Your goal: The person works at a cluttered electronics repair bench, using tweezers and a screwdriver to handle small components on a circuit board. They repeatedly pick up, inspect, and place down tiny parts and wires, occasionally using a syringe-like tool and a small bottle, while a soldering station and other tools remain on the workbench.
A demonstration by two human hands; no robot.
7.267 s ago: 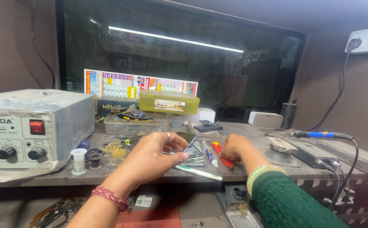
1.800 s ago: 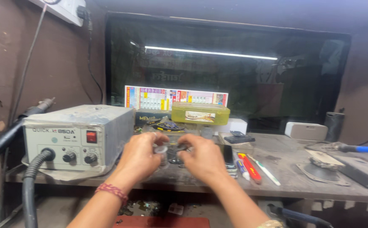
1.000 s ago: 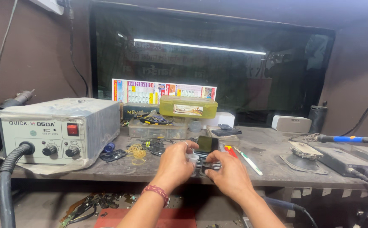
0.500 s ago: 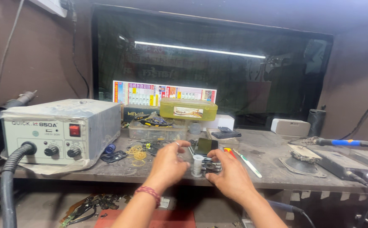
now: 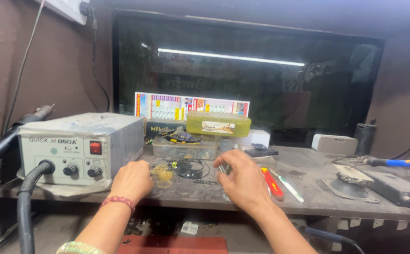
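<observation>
On the bench: our hands have drawn apart since half a second ago, when they met over a small dark part.
Grey station [image 5: 80, 143]: just left of our left hand.
Right hand [image 5: 245, 181]: fingers spread and curled, pinching a thin metal tool [image 5: 222, 169].
Left hand [image 5: 132, 181]: loosely curled, knuckles up, beside the yellow rubber bands [image 5: 163, 174]; we cannot tell whether it holds anything.

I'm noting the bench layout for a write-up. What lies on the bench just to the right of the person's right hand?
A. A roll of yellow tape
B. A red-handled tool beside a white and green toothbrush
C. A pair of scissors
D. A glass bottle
B: a red-handled tool lies on the bench right of the right hand, with a white and green toothbrush beside it.
</observation>
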